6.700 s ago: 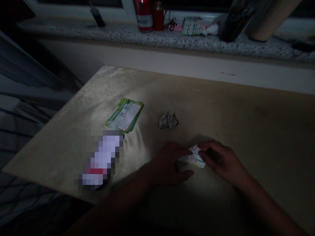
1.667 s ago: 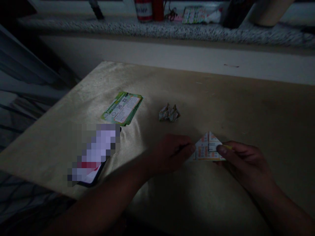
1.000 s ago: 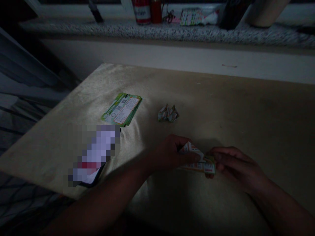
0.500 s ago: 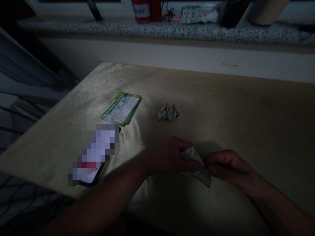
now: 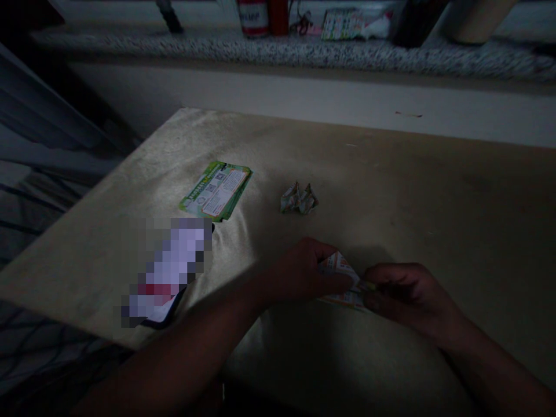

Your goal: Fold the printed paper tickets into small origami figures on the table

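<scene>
Both hands pinch a small folded printed paper (image 5: 343,281) just above the wooden table (image 5: 391,191). My left hand (image 5: 302,275) grips its left side with thumb and fingers. My right hand (image 5: 406,295) holds its right corner. The paper is partly folded into a pointed shape, and my fingers hide part of it. A finished small folded paper figure (image 5: 299,198) lies on the table beyond my hands.
A stack of green printed flyers (image 5: 216,190) lies to the left, with a phone (image 5: 167,272) beside it near the table's front edge. A speckled sill (image 5: 304,52) at the back carries a red can (image 5: 253,10) and other items. The room is dim.
The paper went from lying flat under my fingers to being lifted as a triangle, then folded further between both hands. The hands have stayed near the table's front middle.
</scene>
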`<control>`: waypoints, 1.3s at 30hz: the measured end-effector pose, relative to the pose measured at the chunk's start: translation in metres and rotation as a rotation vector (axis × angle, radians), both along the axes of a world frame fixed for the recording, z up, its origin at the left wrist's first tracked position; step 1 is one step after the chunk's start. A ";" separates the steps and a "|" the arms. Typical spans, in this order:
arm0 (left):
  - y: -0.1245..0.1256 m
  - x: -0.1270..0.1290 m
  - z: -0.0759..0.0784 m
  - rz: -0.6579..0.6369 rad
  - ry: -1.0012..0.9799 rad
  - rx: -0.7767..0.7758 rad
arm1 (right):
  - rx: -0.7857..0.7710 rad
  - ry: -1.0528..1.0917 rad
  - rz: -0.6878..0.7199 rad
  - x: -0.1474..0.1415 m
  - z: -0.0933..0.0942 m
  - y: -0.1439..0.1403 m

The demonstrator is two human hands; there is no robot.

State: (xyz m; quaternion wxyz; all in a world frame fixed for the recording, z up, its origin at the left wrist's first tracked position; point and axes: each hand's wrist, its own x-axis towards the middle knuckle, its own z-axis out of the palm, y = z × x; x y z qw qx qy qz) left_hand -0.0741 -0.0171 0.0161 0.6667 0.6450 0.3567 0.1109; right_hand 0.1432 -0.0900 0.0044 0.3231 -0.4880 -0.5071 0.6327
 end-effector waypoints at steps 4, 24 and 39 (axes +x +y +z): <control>-0.001 0.000 -0.002 0.012 0.020 0.030 | 0.010 -0.039 -0.044 -0.003 -0.002 -0.002; -0.002 0.001 0.000 0.033 0.013 0.014 | 0.176 -0.154 -0.153 -0.006 0.004 -0.001; -0.001 0.000 -0.001 0.072 -0.029 -0.054 | 0.297 -0.083 -0.212 -0.005 0.008 -0.005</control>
